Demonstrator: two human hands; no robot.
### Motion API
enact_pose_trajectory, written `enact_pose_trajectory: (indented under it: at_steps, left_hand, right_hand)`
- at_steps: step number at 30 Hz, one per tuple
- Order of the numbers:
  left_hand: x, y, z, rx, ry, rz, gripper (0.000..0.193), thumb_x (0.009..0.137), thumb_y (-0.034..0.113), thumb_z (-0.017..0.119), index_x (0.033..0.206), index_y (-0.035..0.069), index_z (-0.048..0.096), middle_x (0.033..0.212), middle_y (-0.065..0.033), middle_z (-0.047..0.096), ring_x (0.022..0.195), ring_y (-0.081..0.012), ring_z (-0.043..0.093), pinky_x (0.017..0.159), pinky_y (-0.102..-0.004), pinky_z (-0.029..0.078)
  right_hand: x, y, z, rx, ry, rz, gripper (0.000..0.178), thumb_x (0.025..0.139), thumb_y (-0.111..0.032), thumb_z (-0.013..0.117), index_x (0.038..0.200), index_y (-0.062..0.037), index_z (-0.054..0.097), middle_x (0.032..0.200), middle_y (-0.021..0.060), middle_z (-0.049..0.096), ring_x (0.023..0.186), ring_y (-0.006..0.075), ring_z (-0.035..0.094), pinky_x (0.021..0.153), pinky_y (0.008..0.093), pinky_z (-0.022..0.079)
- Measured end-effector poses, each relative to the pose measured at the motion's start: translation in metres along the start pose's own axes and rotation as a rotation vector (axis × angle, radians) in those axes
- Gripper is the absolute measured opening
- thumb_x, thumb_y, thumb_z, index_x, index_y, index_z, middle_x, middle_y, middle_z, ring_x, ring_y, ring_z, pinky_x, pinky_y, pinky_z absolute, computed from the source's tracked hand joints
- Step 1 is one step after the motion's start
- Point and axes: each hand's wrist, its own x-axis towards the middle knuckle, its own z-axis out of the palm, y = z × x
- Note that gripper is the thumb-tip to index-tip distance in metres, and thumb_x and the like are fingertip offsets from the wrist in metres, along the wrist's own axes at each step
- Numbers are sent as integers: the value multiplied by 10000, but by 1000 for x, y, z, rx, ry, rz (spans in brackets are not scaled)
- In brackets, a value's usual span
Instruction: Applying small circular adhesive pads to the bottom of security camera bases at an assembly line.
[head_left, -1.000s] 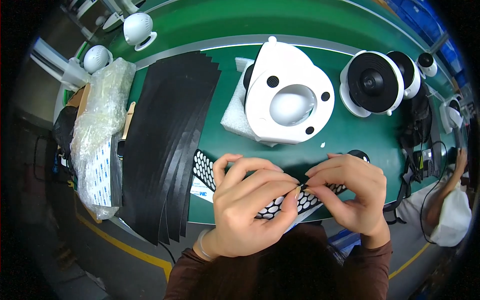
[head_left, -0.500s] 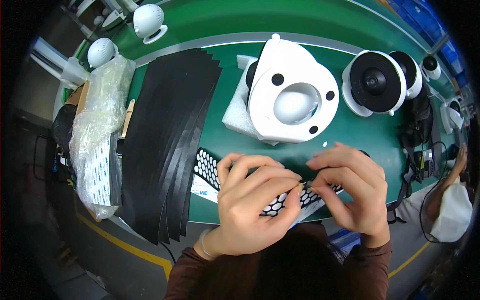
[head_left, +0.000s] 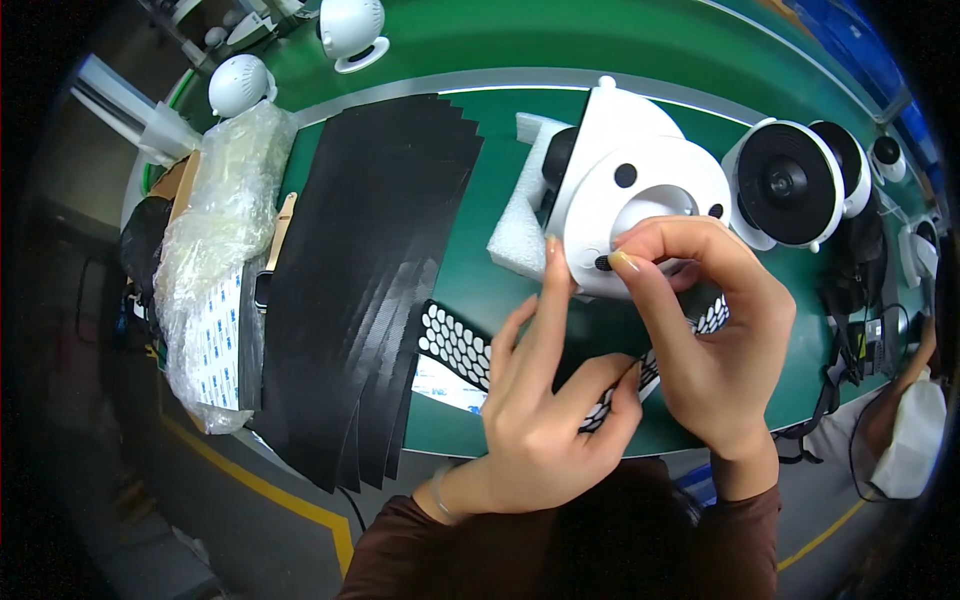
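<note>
A white fan-like device (head_left: 640, 120) lies with its round base (head_left: 590, 215) facing up, a large hole in its middle. Black round pads (head_left: 626, 176) are stuck near the rim of that base. My right hand (head_left: 715, 330) pinches a small black pad (head_left: 603, 263) between thumb and forefinger, right at the base's near-left rim. Below, my left hand (head_left: 555, 425) holds a black sheet with rows of round cut-outs (head_left: 455, 345) by thumb and finger. Its forefinger stretches up to the base's left edge. Part of the sheet is hidden under both hands.
A stack of black sheets (head_left: 370, 250) covers the table's left, beside a bubble-wrapped bundle (head_left: 225, 220). White foam (head_left: 520, 240) supports the device. Other white devices with black round fronts (head_left: 785, 180) stand at right. Another person's arm (head_left: 915, 365) shows at the far right edge.
My right hand has moved up from the sheet to the base with a black pad. My left forefinger has stretched out to the base's edge. The whole scene has shifted right in view.
</note>
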Motion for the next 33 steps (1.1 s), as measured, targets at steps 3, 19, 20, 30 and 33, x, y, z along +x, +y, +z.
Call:
enact_pose_trajectory:
  at_steps: [3,19,20,30,33]
  left_hand:
    - [-2,-3,0,-15,29,-15,105,593,65,661,669,-2,635,1212,-362,410,1018,-360,553,852,-400,417]
    - [-2,-4,-1,-97,19,-26,72,637,63,626,650,3,590,1257,-303,411,881,-270,614,886,-381,380]
    - [-2,-4,-1,-99,18,-26,72,637,63,626,650,3,590,1257,-303,411,881,-270,614,886,-381,380]
    - [-2,-3,-4,-88,12,-36,77,651,70,626,646,6,583,1251,-281,432,864,-252,621,878,-376,382]
    - [-2,-4,-3,-90,9,-41,83,655,75,628,644,7,581,1245,-270,444,861,-241,623,875,-375,383]
  right_hand:
    - [-1,1,8,-58,51,-46,57,739,-2,635,783,1,600,777,32,609,655,68,489,566,185,351]
    - [-3,2,9,-82,53,-35,38,753,13,614,785,11,593,829,38,604,672,58,482,579,168,338]
    - [-3,2,9,-85,54,-23,38,753,14,612,786,10,594,831,38,604,674,58,483,580,167,338]
    - [-2,0,8,-94,31,-31,40,745,13,607,779,13,587,833,41,599,681,66,481,590,173,341]
    - [-3,-1,7,-56,17,20,38,745,11,605,776,16,584,833,48,597,678,67,479,593,177,340]
